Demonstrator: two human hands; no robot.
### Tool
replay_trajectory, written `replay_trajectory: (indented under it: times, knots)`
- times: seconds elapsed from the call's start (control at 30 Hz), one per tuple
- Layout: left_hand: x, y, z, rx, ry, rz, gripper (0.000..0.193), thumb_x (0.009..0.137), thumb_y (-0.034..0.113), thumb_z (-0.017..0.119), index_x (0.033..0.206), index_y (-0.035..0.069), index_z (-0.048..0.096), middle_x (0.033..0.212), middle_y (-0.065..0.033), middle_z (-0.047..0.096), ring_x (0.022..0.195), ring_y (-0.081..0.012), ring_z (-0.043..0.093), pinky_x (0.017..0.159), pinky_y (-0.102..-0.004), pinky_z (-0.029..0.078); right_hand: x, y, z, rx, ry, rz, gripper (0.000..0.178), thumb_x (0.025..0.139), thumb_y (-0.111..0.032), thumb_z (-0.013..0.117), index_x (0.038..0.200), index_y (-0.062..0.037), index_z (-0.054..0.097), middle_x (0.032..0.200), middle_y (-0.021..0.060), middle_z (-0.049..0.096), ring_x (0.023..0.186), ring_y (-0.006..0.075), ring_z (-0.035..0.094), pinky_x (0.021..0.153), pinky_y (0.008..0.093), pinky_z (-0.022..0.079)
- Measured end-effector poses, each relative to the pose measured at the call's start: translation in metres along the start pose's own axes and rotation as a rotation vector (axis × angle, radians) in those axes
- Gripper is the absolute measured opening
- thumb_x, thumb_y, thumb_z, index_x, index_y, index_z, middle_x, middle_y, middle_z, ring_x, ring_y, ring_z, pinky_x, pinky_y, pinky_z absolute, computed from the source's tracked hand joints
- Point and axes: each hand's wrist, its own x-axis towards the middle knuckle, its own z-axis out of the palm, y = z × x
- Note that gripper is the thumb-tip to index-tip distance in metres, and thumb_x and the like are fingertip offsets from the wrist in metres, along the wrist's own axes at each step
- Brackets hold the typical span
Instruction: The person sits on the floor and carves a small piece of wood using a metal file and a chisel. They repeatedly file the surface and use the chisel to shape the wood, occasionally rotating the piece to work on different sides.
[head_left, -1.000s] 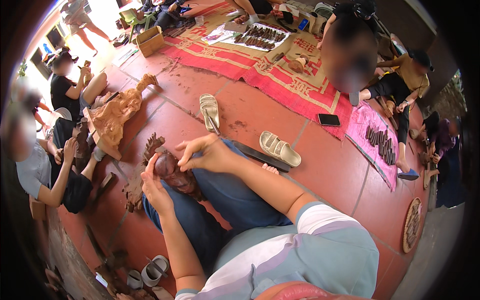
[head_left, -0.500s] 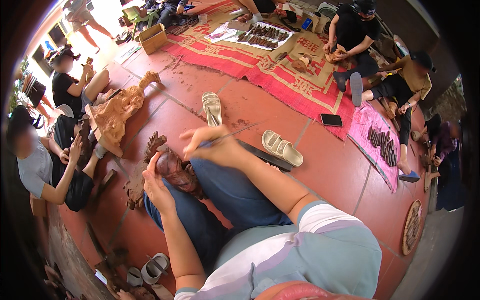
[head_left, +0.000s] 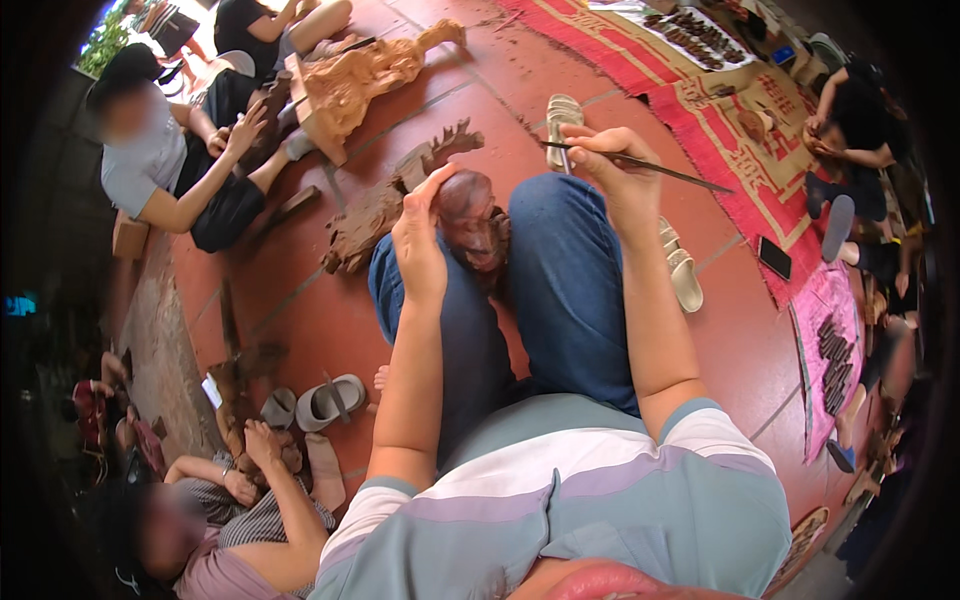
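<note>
A dark reddish-brown wood carving (head_left: pixel 470 215), rounded like a head at the top, stands between my knees (head_left: pixel 560 225). Stretched fingers of my left hand (head_left: pixel 418 235) lie along its left side, touching it; the hand is open. Over my right knee, my right hand (head_left: pixel 622 180) is raised and closed around a thin dark rod-like tool (head_left: pixel 690 178). The tool slants across the fingers and tapers toward its right end, apart from the carving. A small pale-blue piece shows below the fingertips, too small to name. Behind the carving lies a rough, jagged piece of brown wood (head_left: pixel 375 215).
Beige sandals (head_left: pixel 680 265) lie beyond my right leg, near a phone (head_left: pixel 774 258) on the red mat (head_left: pixel 715 150). A person (head_left: pixel 150 160) sits left by a large orange-brown carving (head_left: pixel 365 85). Another person (head_left: pixel 260 520) sits close at lower left. Dark tools (head_left: pixel 834 365) rest on pink cloth.
My view has turned, so the scene sits further right. My right hand has lifted away from the carving and shows the tool clearly. My left hand stays on the carving.
</note>
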Motion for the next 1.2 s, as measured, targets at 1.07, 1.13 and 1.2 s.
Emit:
replay_trajectory:
  times: [1.07, 1.13, 1.2]
  knots:
    - [0.016, 0.012, 0.022, 0.733, -0.062, 0.290, 0.030, 0.077, 0.007, 0.071, 0.103, 0.004, 0.056, 0.100, -0.0080, 0.057, 0.096, -0.0212, 0.055, 0.088, -0.0310, 0.043, -0.020, 0.000, -0.015, 0.014, 0.048, 0.236, 0.014, 0.088, -0.007, 0.067, 0.099, -0.0001, 0.061, 0.088, 0.0043, 0.061, 0.080, 0.0111, 0.063, 0.074, 0.0242, 0.053]
    - [0.011, 0.015, 0.015, 0.719, -0.135, 0.263, 0.032, 0.077, 0.007, 0.071, 0.105, 0.004, 0.055, 0.102, -0.0079, 0.056, 0.098, -0.0205, 0.054, 0.090, -0.0308, 0.042, -0.025, -0.008, -0.010, 0.011, 0.021, 0.221, 0.015, 0.086, -0.006, 0.068, 0.098, 0.0003, 0.060, 0.086, 0.0042, 0.062, 0.079, 0.0105, 0.063, 0.072, 0.0227, 0.052]
    - [0.014, 0.013, 0.005, 0.619, -0.239, 0.192, 0.034, 0.079, 0.003, 0.069, 0.109, 0.004, 0.053, 0.104, -0.0061, 0.053, 0.101, -0.0175, 0.052, 0.092, -0.0300, 0.041, -0.029, -0.010, -0.005, 0.036, -0.015, 0.199, 0.016, 0.086, -0.005, 0.069, 0.098, 0.0004, 0.060, 0.087, 0.0043, 0.063, 0.080, 0.0098, 0.062, 0.072, 0.0217, 0.051]
